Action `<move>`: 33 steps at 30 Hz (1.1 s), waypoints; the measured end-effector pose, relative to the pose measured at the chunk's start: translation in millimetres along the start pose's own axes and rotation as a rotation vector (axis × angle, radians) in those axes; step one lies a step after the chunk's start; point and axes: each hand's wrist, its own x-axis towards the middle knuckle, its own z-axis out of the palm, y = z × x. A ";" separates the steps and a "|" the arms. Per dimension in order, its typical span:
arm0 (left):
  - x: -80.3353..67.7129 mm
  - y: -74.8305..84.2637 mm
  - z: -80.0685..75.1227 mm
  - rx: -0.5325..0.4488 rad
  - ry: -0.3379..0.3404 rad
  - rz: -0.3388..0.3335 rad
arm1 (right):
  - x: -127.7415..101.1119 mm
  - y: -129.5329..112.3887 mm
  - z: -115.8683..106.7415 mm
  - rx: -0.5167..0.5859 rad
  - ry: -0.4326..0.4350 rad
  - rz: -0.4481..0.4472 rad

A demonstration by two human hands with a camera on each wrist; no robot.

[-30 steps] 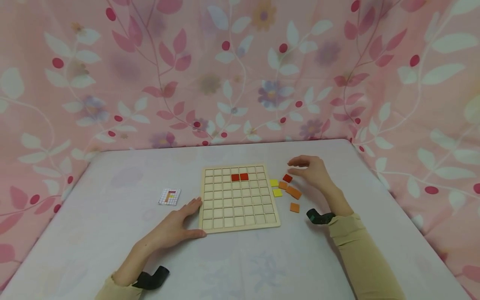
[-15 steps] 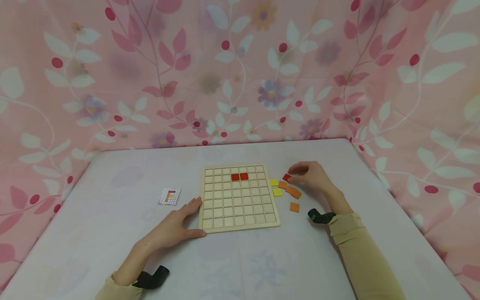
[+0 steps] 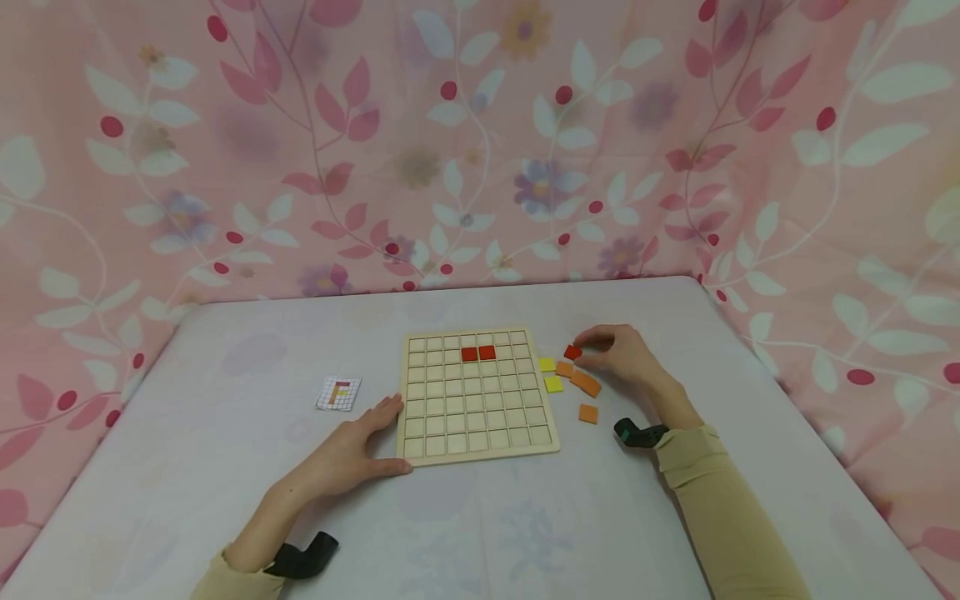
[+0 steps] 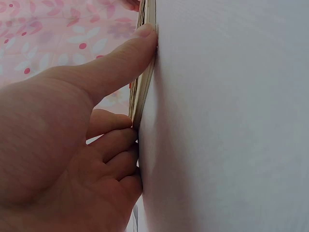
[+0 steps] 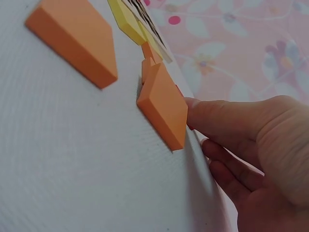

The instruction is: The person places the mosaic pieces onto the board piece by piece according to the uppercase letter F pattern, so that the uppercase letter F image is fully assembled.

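Observation:
A wooden grid board (image 3: 477,396) lies mid-table, with two red tiles (image 3: 478,354) side by side in its upper rows. My left hand (image 3: 337,454) rests at its left side. The thumb touches the near-left corner and the fingertips the left edge, as the left wrist view also shows. Right of the board, my right hand (image 3: 622,358) pinches a loose red tile (image 3: 572,352) between thumb and fingers. In the right wrist view an orange tile (image 5: 164,108) hides most of that red tile.
Two yellow tiles (image 3: 553,384) lie along the board's right edge. Several orange tiles (image 3: 588,413) are close by, some touching or overlapping. Left of the board is a small pattern card (image 3: 339,392) with a coloured figure. A floral cloth (image 3: 480,150) hangs behind the table.
My right hand has come down from above the loose red tile and closed its thumb and fingers on it. The left hand and the board have stayed put.

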 end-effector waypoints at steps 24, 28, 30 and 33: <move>-0.5 0.4 -0.9 -0.004 -0.004 0.000 | -0.3 0.6 1.4 0.009 0.031 0.004; -0.4 -0.1 -0.5 0.000 -0.003 -0.001 | 0.3 1.1 1.1 0.006 0.034 -0.005; -0.3 0.0 -0.3 -0.001 -0.005 -0.005 | 0.4 1.0 0.9 0.003 0.034 -0.008; -0.4 0.4 -0.2 -0.008 -0.007 -0.011 | 0.2 0.5 1.0 0.002 0.031 -0.009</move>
